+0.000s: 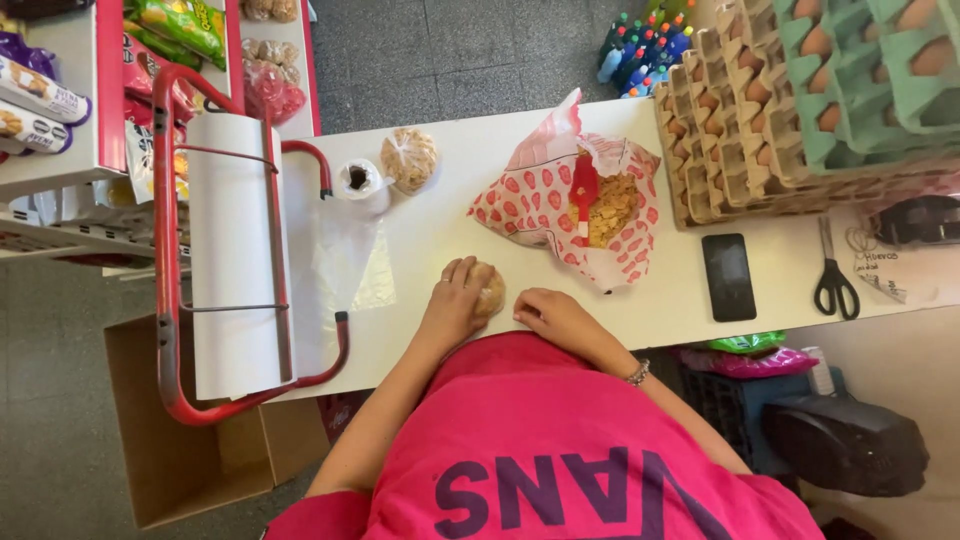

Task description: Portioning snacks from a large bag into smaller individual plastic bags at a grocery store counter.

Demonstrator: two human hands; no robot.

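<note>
Our left hand (455, 300) lay cupped over a small filled bag (488, 290) near the counter's (440, 220) front edge, fingers grasping it. Our right hand (548, 312) rested just beside it, loosely curled and holding nothing. Behind stood 1 big red-patterned bag (540, 200) with a red scoop (584, 190) inside. A phone (728, 276) and scissors (834, 282) lay to the right, leaving bare counter between. A roll dispenser (235, 250) hemmed the left end.
</note>
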